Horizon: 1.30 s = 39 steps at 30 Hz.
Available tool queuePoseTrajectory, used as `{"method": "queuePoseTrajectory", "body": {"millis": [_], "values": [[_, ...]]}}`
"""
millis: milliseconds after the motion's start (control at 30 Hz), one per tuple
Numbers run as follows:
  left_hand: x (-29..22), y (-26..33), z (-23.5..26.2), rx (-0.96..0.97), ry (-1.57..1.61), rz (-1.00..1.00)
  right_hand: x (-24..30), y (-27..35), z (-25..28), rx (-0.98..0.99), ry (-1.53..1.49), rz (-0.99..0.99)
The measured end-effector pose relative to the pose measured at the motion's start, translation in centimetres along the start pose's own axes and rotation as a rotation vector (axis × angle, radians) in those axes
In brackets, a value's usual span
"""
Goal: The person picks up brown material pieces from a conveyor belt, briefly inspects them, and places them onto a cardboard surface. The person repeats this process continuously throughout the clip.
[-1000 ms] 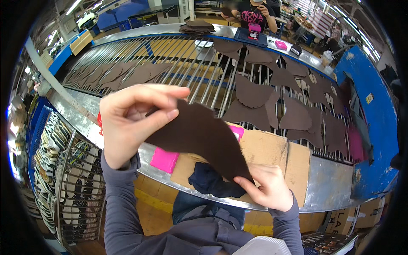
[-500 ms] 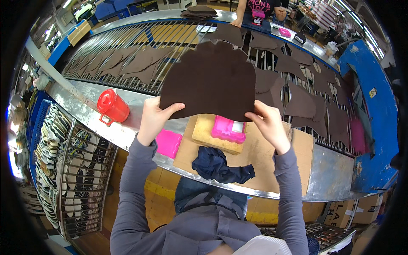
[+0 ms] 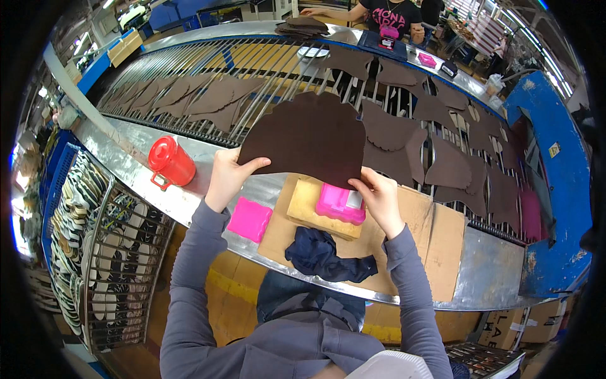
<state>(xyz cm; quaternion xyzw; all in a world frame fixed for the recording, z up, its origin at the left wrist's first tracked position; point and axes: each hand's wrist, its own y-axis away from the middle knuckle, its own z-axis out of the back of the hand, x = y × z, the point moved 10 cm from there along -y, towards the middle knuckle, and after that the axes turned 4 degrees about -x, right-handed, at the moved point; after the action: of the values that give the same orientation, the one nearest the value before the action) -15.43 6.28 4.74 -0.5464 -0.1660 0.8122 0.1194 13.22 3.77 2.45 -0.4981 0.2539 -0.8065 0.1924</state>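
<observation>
I hold a large dark brown leather piece (image 3: 312, 136) with a scalloped upper edge, spread flat over the near edge of the roller conveyor (image 3: 189, 69). My left hand (image 3: 226, 174) grips its lower left corner. My right hand (image 3: 379, 196) pinches its lower right corner. Under the piece sit a pink plastic box (image 3: 341, 203) on a tan block (image 3: 309, 205) and a dark blue cloth (image 3: 325, 256) on cardboard (image 3: 435, 237).
Many more brown leather pieces (image 3: 442, 126) lie on the conveyor rods. A red lidded cup (image 3: 170, 163) and a pink pad (image 3: 250, 218) stand on the metal ledge. A wire rack with soles (image 3: 95, 252) is at left. Another person (image 3: 379, 12) works at the far side.
A second ago the piece was bent in front of me; I have opened it flat and moved it out and down over the conveyor's near edge, one hand on each lower corner.
</observation>
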Motion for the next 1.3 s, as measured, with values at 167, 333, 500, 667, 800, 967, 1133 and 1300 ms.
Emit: {"method": "queuePoseTrajectory", "body": {"millis": [167, 333, 500, 667, 800, 967, 1133, 1300], "values": [[-0.8, -0.3, -1.4, 0.054, 0.032, -0.027, 0.1, 0.7, 1.2, 0.002, 0.1, 0.023], [-0.7, -0.6, -4.3, 0.124, 0.022, -0.077, -0.9, 2.7, 3.9, -0.095, 0.125, 0.018], [-2.2, -0.6, -9.3, 0.242, 0.031, -0.149, -3.4, 6.5, 6.8, -0.18, 0.237, -0.02], [-3.8, -0.1, -15.1, 0.412, 0.037, -0.265, -7.0, 11.3, 8.9, -0.26, 0.279, -0.125], [-5.4, 0.4, -19.3, 0.531, 0.057, -0.342, -8.4, 14.2, 11.0, -0.338, 0.279, -0.176], [-6.9, 1.2, -23.2, 0.622, 0.021, -0.384, -8.2, 16.3, 15.3, -0.373, 0.346, -0.186], [-8.9, 1.8, -27.6, 0.787, 0.039, -0.37, -3.8, 16.2, 21.4, -0.377, 0.526, -0.072], [-13.0, 1.2, -30.2, 0.845, 0.034, -0.493, 2.4, 12.5, 25.3, -0.277, 0.585, -0.059]]}}
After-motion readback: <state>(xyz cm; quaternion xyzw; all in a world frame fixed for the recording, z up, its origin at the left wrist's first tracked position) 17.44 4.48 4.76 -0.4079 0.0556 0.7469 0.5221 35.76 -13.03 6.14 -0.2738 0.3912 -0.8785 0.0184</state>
